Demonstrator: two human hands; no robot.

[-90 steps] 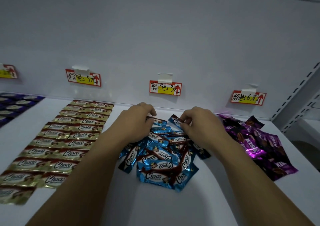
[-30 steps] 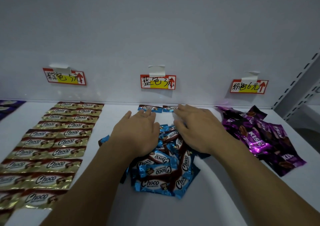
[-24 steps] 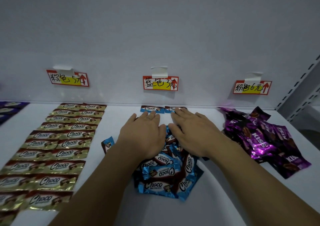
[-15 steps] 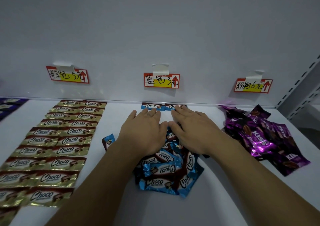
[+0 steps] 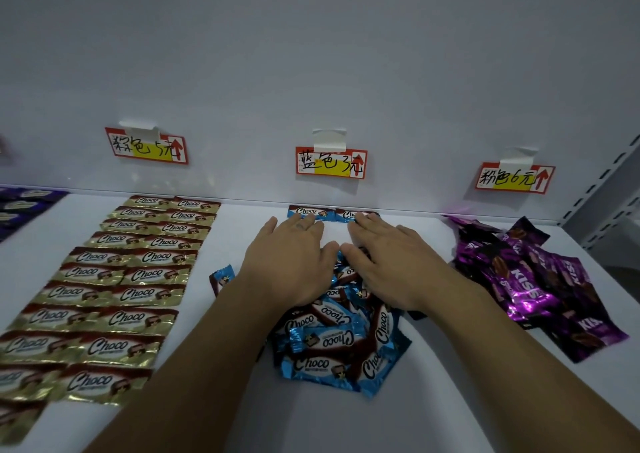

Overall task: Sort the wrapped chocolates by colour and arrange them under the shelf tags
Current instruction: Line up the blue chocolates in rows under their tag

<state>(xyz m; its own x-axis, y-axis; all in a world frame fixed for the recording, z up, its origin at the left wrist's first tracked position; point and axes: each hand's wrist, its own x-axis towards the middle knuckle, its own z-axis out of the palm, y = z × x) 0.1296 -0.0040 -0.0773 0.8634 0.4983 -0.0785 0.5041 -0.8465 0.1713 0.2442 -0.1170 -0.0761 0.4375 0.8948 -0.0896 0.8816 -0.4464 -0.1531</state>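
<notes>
Pressing the two laid blue chocolates (image 5: 313,212) flat and square is, I judge, the step in hand. They lie end to end against the back wall (image 5: 311,71), directly below the blue tag (image 5: 330,162) at the centre of the frame. Both my hands are spread open and hold nothing. My left hand (image 5: 291,265) has its straight fingers (image 5: 303,225) touching the near edge of the left wrapper, and my right hand (image 5: 384,262) reaches the right wrapper the same way. My palms cover the far part of the loose blue pile (image 5: 339,345) at lower centre.

To do this well I should line the pair up with the wall using light, flat pressure, since the foil looks slippery. Then I should lift straight up so my palms do not drag the pile. The next pair should sit just in front, two across, like the gold rows (image 5: 131,272) at left. A stray blue piece (image 5: 221,277) just left of my left wrist is easy to forget. The purple heap (image 5: 540,279) at right, under the right-hand tag (image 5: 514,178), lies near, so I would draw from the pile's middle.
</notes>
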